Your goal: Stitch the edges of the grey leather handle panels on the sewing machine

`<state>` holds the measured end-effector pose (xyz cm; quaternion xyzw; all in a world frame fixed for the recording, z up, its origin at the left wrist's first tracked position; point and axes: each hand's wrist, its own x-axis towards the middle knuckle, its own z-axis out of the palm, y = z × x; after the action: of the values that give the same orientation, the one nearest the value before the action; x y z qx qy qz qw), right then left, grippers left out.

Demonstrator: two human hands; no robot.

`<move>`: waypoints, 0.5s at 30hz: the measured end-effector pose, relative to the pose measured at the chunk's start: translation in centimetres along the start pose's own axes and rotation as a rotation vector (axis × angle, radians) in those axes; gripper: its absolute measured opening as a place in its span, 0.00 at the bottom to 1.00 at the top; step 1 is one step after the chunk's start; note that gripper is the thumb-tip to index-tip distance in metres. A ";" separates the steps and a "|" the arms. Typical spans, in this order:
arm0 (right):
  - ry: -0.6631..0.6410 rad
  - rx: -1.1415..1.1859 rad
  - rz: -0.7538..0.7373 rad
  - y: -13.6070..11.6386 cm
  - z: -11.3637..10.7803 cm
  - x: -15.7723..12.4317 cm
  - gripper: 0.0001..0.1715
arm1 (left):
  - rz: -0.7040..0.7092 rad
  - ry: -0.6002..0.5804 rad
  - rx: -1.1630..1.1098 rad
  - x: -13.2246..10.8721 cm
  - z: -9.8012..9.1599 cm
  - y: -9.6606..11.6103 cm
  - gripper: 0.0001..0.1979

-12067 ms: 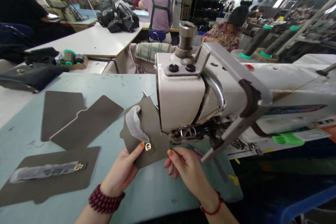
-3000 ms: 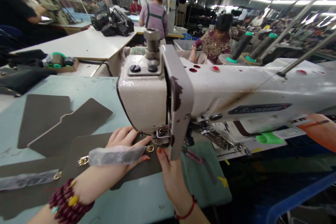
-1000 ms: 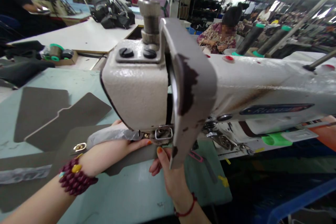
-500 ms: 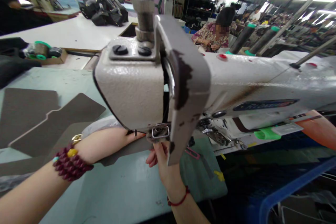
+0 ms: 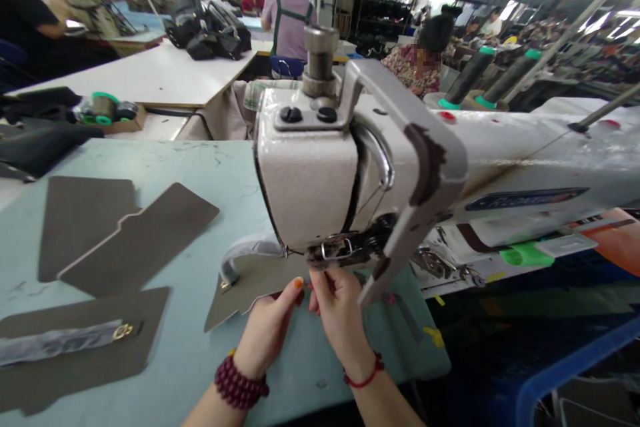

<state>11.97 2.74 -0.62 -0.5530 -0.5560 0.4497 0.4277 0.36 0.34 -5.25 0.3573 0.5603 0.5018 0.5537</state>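
Note:
A dark grey flat panel [image 5: 265, 280] lies under the head of a white sewing machine [image 5: 305, 180], a plastic-wrapped strap [image 5: 250, 248] with a small gold fitting arching over it. My left hand [image 5: 267, 327] is closed on the panel's near edge, its thumb pointing toward the needle area. Close beside it, my right hand [image 5: 340, 310] has thumb and fingers pinched together just below the presser mechanism [image 5: 340, 250]; what lies between those fingertips is too small to make out. The needle itself is hidden.
Several grey panels [image 5: 140, 240] lie to the left on the pale green table [image 5: 195, 360], one bearing a wrapped strap with a gold clasp [image 5: 123, 331]. Thread spools [image 5: 103, 107] sit in a box behind. A blue crate [image 5: 530, 387] stands lower right. Other people work beyond.
My left hand has drawn back from behind the machine head to the panel's near edge, beside my right hand. The view has shifted, showing more of the left table.

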 end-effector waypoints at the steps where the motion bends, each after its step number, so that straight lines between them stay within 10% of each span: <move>1: 0.006 -0.014 -0.012 0.0 0.0 0.0 0.29 | -0.037 0.028 -0.004 0.5 -0.3 0.3 0.23; 15: -0.064 0.347 0.147 1.2 -0.9 -1.3 0.22 | -0.091 -0.014 -0.004 0.5 0.1 3.2 0.20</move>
<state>13.18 1.44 -1.59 -0.4954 -0.4413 0.5863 0.4648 -0.14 1.62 -2.29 0.3336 0.5713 0.4747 0.5805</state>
